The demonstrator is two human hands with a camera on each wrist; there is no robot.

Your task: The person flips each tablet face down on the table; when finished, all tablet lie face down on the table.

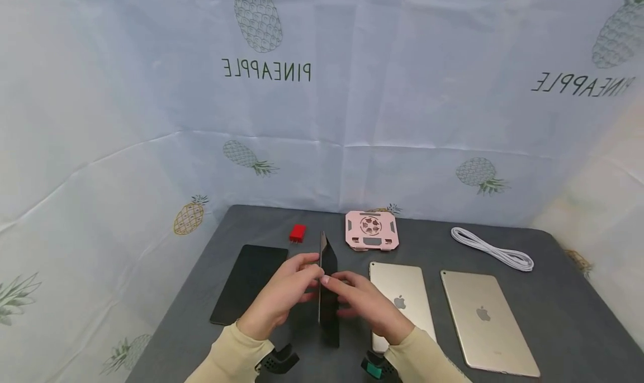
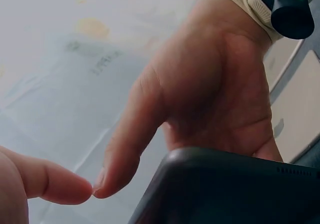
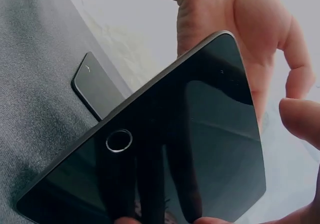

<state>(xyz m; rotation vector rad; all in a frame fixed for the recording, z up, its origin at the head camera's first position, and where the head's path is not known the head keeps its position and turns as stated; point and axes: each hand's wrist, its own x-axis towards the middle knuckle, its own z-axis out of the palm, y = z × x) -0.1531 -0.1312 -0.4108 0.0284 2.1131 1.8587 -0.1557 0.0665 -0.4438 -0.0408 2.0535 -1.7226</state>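
A dark-screened tablet (image 1: 329,307) stands on edge between my hands, its screen toward the right. My left hand (image 1: 284,291) lies along its back, fingers reaching behind it in the right wrist view. From the screen side, my right hand (image 1: 364,302) touches the glass (image 3: 220,154) with its fingertips (image 3: 212,220); the round home button shows there. Both thumbs are off the tablet, their tips meeting beside its rounded corner (image 2: 185,156) in the left wrist view. A second black tablet (image 1: 249,285) lies flat left of my left hand.
Two gold tablets (image 1: 399,288) lie back up at the right, the nearer one partly behind my right forearm. A red plug adapter (image 1: 297,233) and a pink stand with a fan (image 1: 372,226) sit at the back. A coiled white cable (image 1: 490,249) lies back right, before the pineapple-print curtain (image 1: 402,109).
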